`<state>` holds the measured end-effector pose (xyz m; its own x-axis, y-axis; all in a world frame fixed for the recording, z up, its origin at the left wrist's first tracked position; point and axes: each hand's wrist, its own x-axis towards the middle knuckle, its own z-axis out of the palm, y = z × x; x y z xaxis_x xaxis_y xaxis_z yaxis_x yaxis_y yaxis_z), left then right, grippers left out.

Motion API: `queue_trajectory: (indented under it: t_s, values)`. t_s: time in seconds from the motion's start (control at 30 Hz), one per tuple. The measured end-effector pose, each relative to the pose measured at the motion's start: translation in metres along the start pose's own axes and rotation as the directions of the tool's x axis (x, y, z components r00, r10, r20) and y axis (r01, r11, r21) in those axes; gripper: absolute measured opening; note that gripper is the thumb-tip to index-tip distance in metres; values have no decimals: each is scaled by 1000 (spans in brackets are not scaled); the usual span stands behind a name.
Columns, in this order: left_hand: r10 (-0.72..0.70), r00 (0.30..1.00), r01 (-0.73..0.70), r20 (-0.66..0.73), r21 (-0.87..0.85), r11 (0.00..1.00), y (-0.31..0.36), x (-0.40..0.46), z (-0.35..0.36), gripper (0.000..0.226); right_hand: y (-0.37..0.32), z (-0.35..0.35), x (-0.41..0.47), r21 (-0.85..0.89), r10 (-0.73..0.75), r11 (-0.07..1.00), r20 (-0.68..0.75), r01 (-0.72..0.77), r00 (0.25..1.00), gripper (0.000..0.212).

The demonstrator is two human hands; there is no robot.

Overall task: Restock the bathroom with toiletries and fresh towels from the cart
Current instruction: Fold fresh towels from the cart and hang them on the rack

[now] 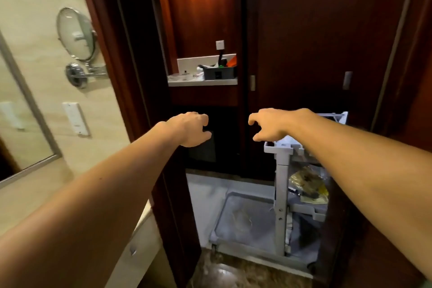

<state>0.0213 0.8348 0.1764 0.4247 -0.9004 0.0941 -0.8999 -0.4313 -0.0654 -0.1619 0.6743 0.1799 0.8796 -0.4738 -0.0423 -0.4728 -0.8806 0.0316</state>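
Head view: grey moulded-plastic housekeeping cart (pixel 281 196) stands in the dark wood doorway, lower right. Left hand (pixel 190 130) and right hand (pixel 268 126) reach forward, fingers loosely curled, holding nothing; right hovers over the cart's top tray. Cart looks rigid, wheeled, light to roll; grab the top rim.

Dark red-brown wood panelling (pixel 304 42) at 12 to 3 o'clock, lit warm from above. Cream marble wall (pixel 35 37) at 9 o'clock carrying round swing-arm mirror (pixel 76 34). Pale floor tile (pixel 205 196) at 6 o'clock.
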Motion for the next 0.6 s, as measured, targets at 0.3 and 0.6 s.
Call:
queue_trajectory:
  t_s: [0.3,0.6]
  values:
    - [271,959,-269,86,-41,962,7,135,27,49,62,17,81,10,247,969,36,-247,968,57]
    - [421,906,-419,54,-46,907,49,299,64,50,164,39,163,-29,399,917,52,-398,916,54]
